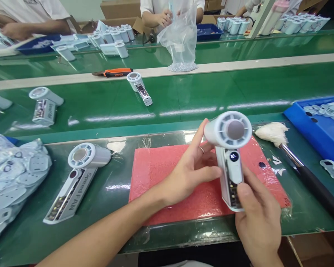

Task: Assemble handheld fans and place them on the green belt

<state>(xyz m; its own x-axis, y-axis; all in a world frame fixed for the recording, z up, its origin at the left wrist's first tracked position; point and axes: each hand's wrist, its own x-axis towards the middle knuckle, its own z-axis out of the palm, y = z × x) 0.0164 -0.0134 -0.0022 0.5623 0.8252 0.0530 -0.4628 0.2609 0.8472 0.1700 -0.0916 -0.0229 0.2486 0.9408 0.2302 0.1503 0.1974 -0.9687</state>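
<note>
Both my hands hold a white handheld fan (pixel 229 167) upright above a red mat (pixel 167 174). My left hand (pixel 193 165) grips it from the left, fingers behind the round head and thumb against the handle. Lower down, my right hand (pixel 257 207) is closed round the handle, its thumb on the front near the bottom. A small round display on the handle is lit, and circuit parts show below it. Another fan (pixel 80 181), lettered "Speed FAN", lies on the bench to the left of the mat.
Further fans (pixel 139 88) lie on the green belt, near orange-handled pliers (pixel 118 72). A blue bin (pixel 314 129) of covers and a black-handled tool (pixel 308 178) are right; bagged covers (pixel 19 181) lie left. Co-workers (pixel 169 13) work opposite, by a clear bag (pixel 180 48).
</note>
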